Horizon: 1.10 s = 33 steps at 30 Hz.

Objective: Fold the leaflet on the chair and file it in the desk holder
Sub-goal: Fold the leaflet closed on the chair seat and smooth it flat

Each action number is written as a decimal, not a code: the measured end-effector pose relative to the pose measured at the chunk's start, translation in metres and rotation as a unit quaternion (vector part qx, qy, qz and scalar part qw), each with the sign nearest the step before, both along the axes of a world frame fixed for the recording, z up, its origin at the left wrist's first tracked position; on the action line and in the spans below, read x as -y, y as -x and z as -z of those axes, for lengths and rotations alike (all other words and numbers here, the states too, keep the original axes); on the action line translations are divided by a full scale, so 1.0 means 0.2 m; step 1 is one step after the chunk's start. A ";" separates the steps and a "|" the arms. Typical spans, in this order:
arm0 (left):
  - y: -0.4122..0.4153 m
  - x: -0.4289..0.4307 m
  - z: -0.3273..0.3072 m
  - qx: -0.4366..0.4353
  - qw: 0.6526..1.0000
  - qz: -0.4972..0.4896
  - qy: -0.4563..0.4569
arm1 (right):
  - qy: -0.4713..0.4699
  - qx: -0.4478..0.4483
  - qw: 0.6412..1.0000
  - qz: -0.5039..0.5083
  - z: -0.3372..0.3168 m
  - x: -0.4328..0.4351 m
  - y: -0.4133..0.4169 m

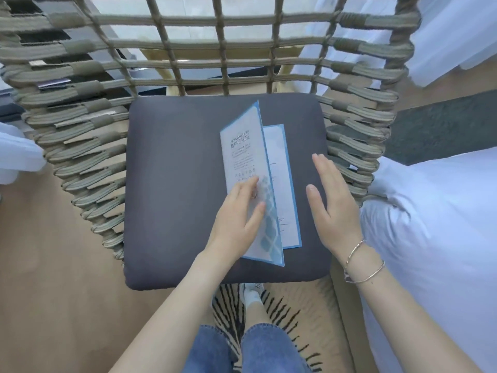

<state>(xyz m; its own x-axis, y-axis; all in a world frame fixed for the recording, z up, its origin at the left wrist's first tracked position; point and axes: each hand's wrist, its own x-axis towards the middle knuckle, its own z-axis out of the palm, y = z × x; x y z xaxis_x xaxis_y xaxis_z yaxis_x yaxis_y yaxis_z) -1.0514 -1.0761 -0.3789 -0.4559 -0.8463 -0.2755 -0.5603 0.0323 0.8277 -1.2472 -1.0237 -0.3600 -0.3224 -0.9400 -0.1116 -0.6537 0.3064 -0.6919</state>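
Nearest: blue denim jeans (215,351) and a white shoe (251,292), standing on a black-and-tan striped rug (279,305) at the near edge of the chair.

Left hand (236,219): flat, fingers spread, palm down on the near part of the upper panel of the pale blue-bordered paper leaflet (247,168). Pressing on it, not gripping.

Right hand (332,203): open, fingers straight and together, holding nothing. It sits just right of the leaflet, apart from it; can't tell if it touches the cushion. Two thin metal bangles (363,262) on that wrist.

Leaflet: on the dark grey square seat cushion (174,184), right of centre, long axis running near-to-far. Partly folded: the printed upper panel lies over a lower panel that sticks out along its right side. The far end of the upper panel is lifted, not flat.

Cushion sits in a beige woven-rope chair (88,146) with an open grid back on the far side.

Right of the chair: white bedding (430,238). Tan floor (40,265) to the left.
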 end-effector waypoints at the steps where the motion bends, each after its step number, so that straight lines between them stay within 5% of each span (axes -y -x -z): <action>1: 0.02 0.00 0.03 0.017 1.000 0.019 0.013 | -0.001 -0.006 1.000 -0.011 0.00 0.01 -0.01; 13: 0.05 0.01 0.46 0.220 0.942 0.188 0.169 | -0.085 -0.183 0.970 -0.137 0.54 0.04 -0.12; 19: 0.00 -0.03 0.66 0.225 0.923 0.189 0.248 | -0.065 -0.251 0.957 -0.132 0.69 0.02 -0.13; 28: 0.01 0.04 0.49 0.202 0.928 0.188 0.251 | -0.070 -0.213 0.969 -0.105 0.51 0.12 -0.14; 33: 0.10 0.35 0.36 0.225 0.932 0.092 0.269 | -0.024 -0.201 0.975 -0.089 0.43 0.42 -0.13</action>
<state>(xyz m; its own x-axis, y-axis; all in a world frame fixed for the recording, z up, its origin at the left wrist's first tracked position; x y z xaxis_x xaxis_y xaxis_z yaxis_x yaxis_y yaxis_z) -1.0721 -1.1470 -0.4515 -0.5473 -0.8363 -0.0324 -0.7911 0.5044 0.3461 -1.2216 -1.1084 -0.4469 -0.1816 -0.9819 -0.0542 -0.9151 0.1889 -0.3562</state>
